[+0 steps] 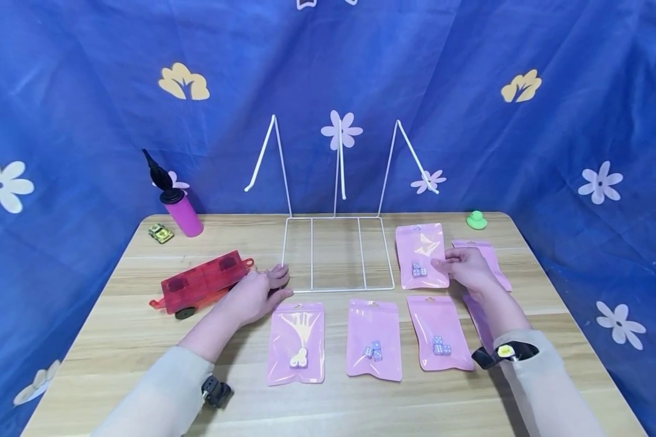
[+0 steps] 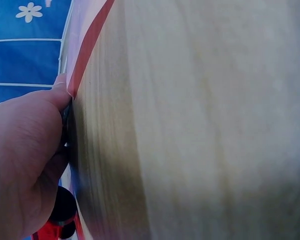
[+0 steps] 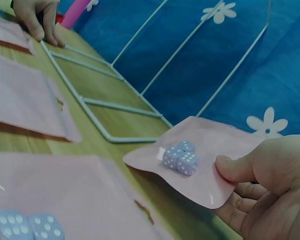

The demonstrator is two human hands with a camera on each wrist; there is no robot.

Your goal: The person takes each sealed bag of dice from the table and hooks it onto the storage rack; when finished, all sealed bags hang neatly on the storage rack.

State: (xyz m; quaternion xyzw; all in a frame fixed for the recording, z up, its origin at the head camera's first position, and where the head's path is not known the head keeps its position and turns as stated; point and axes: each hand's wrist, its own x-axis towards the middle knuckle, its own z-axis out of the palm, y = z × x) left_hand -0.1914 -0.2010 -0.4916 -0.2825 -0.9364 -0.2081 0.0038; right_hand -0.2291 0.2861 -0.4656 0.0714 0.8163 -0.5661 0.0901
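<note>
From my remote post I see the hands well apart: the right hand pinches a pink bag of dice just right of the white rack, while the left hand rests, fingers extended, at the rack's near left corner. A red trailer sits close beside the left wrist; three bags line the front, two others partly behind the right arm. A pump and toy car occupy the back left, a green duck the back right. The car's markings are too small to read.

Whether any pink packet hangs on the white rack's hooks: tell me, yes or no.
No, all three hooks of the white rack are bare in the head view.
</note>
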